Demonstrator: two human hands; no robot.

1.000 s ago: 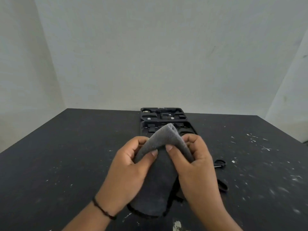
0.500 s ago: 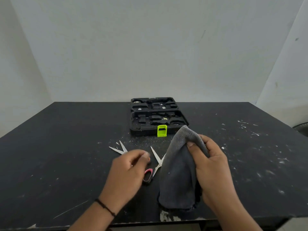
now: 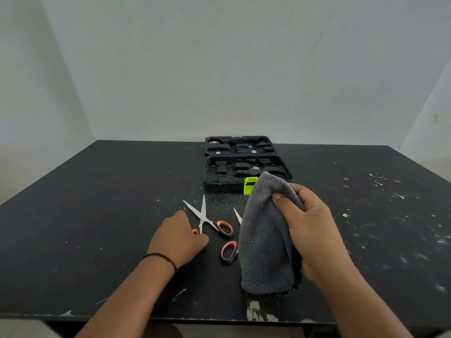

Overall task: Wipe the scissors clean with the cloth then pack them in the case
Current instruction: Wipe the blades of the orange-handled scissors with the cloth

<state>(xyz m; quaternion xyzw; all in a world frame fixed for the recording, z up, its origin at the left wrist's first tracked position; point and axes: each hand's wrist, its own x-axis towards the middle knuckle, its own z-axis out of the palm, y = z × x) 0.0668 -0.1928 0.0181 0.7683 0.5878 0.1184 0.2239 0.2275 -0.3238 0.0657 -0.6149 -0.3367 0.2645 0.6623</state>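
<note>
My right hand (image 3: pixel 314 235) grips a grey cloth (image 3: pixel 263 245), which hangs upright above the black table (image 3: pixel 97 215). Orange-handled scissors (image 3: pixel 202 217) lie on the table with their blades spread. My left hand (image 3: pixel 178 236) covers their left handle loop, fingers and thumb closed around it. Pink-handled scissors (image 3: pixel 228 252) lie just to the right, and the cloth hides most of their blades. The black case (image 3: pixel 212 176) lies open at the back of the table, with a green latch (image 3: pixel 249 185) on its front edge.
White paint specks are scattered over the right side of the table. The table's front edge (image 3: pixel 170 318) runs just under my forearms. A pale wall stands behind the case.
A second ago both hands held the cloth. My left hand let go, dropped to the pink scissors' handle, then shifted left onto the orange-handled scissors. The cloth stays in my right hand.
</note>
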